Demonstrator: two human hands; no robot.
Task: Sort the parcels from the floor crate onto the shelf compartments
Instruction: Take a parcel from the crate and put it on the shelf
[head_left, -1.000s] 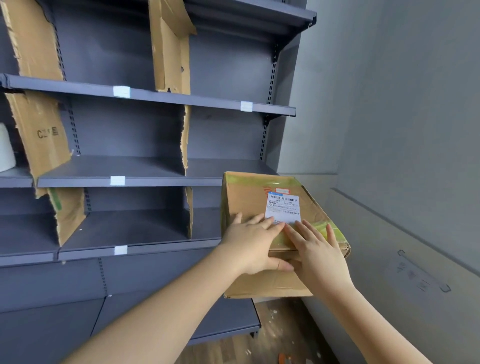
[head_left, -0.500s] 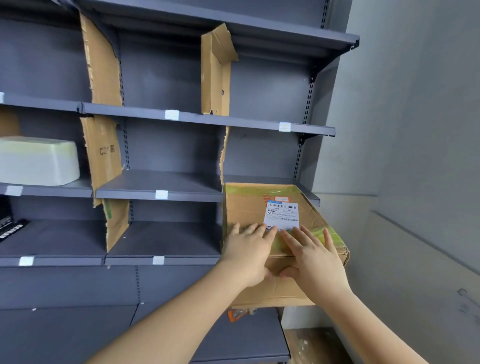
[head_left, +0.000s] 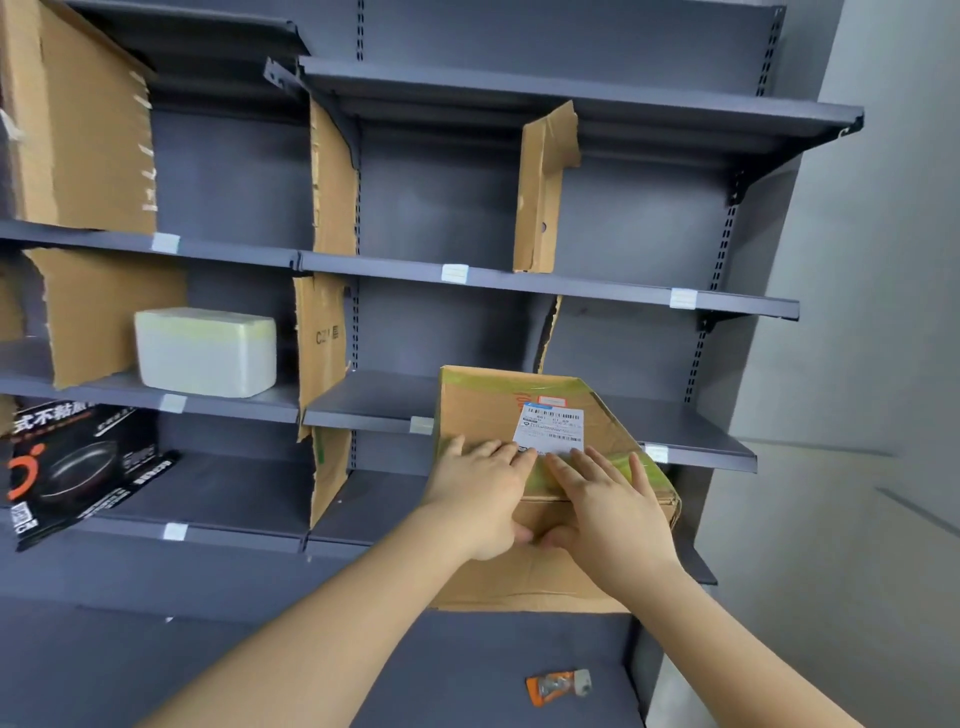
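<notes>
Before the shelf (head_left: 519, 283), a taped, labelled cardboard parcel (head_left: 488, 410).

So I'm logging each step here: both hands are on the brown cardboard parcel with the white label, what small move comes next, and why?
Probably push the brown cardboard parcel forward onto the grey metal shelf: the left hand and right hand hold its near end, and its far end seems to sit at the shelf's edge.

The left edge is cutting off the black printed frying-pan carton (head_left: 78, 467); the brown cardboard parcel's white shipping label (head_left: 550, 428) text is reading too small
</notes>
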